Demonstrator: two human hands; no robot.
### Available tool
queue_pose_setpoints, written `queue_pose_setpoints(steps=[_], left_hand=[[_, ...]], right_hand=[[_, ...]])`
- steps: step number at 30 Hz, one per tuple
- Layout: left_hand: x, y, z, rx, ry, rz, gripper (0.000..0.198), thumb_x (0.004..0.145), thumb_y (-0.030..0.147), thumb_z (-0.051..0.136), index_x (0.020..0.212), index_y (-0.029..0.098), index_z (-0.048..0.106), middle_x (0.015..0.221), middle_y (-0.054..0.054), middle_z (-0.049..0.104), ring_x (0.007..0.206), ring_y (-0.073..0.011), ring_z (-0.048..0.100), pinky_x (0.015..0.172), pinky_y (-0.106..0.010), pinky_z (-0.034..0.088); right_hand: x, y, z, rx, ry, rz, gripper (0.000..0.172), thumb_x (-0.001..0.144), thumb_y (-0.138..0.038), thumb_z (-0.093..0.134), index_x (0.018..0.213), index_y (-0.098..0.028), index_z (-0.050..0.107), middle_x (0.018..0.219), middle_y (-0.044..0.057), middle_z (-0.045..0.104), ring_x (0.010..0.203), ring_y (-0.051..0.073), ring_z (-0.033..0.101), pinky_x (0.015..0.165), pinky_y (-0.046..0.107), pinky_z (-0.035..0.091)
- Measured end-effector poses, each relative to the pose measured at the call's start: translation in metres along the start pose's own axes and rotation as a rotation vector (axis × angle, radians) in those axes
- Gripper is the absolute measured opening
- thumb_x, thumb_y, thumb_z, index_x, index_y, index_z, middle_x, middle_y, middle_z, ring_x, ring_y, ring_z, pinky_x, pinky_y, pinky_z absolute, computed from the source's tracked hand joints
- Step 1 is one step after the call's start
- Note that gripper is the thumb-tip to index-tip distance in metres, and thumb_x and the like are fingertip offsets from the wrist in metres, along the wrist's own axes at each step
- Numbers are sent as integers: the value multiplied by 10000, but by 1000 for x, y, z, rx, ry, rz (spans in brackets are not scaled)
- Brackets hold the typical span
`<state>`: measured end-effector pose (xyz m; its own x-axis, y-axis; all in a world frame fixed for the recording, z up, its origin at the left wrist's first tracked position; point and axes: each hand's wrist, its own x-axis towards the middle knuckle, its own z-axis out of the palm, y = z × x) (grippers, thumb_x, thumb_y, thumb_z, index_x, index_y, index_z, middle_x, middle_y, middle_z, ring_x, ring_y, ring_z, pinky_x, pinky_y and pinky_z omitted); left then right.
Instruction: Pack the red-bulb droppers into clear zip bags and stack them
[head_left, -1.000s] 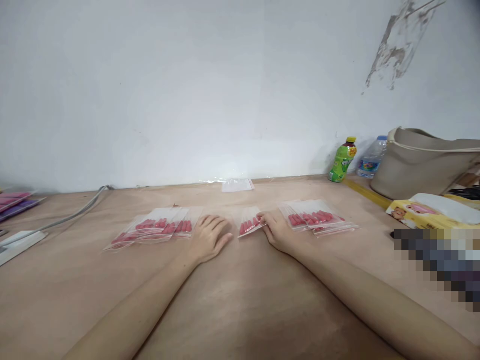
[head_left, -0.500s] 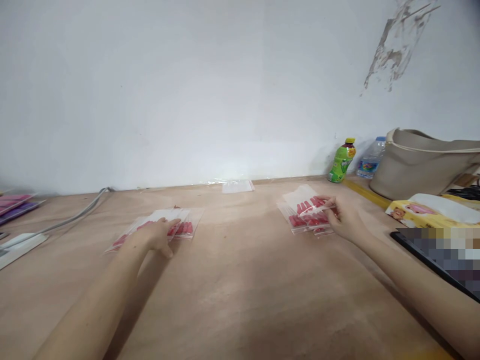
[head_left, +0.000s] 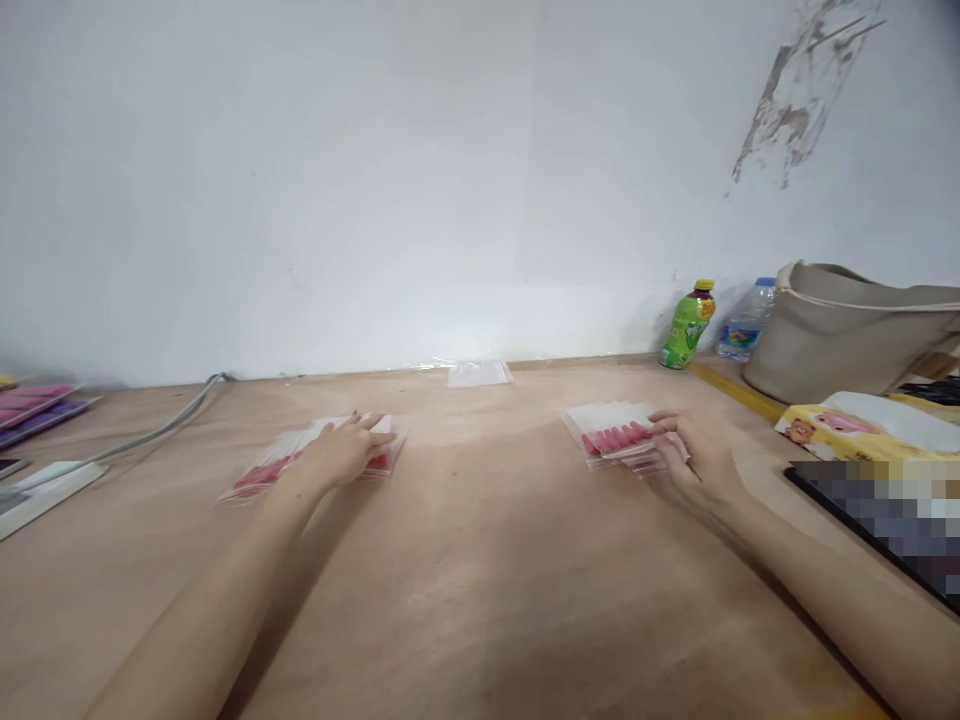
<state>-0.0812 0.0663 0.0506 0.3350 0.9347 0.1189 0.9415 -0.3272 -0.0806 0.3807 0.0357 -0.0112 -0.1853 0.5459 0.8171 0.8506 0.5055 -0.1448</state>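
Observation:
Clear zip bags with rows of small red-pink pieces and white backing lie in two overlapping groups on the wooden table. My left hand is over the left group of bags, its fingers spread and touching the bags toward the right end. At the right edge of the other group of bags is my right hand, with thumb and fingers apart against the top bag. That bag lies flat on the others. My fingers hide part of both groups.
A flat clear packet lies by the wall. To the right stand a green bottle, a water bottle and a grey bin, with a yellow tissue pack and a dark-edged device nearer. A grey cable runs at left.
My right hand has lowered a bag onto the right group and its fingers have loosened. My left hand has shifted right and slightly away from me across the left bags.

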Motion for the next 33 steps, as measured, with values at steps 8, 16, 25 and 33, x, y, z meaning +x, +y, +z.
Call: queue_pose_setpoints(steps=[8,16,25,33], left_hand=[[9,97,43,-212,203,377,312,902,260,363,1186,267,491,1209,-29,522,1112,-207,462,945,-373,339],[26,139,61,-474,394,404,574,815,196,471,1329,167,217,1171,-114,495,1022,-202,514,862,-354,441],[-3,101,51,-504,347,471,437,755,201,548,1186,191,480,1177,-72,525,1076,-200,494,930,-338,405],[10,105,60,-478,344,479,379,789,354,561,1142,216,551,1148,-67,563,1033,-198,540,881,-328,446]], right_hand=[[15,-104,44,107,-231,-286,139,742,-161,498,869,-188,546,882,51,608,813,176,527,775,345,344],[31,-116,86,275,-309,-286,213,714,-191,547,926,-189,543,937,58,601,873,174,540,742,303,390],[29,-101,90,227,-297,-399,167,817,-172,448,776,-185,609,721,29,608,698,134,530,712,297,368],[26,-93,85,167,-264,-409,138,815,-209,476,795,-193,611,720,24,622,716,136,527,733,304,342]])
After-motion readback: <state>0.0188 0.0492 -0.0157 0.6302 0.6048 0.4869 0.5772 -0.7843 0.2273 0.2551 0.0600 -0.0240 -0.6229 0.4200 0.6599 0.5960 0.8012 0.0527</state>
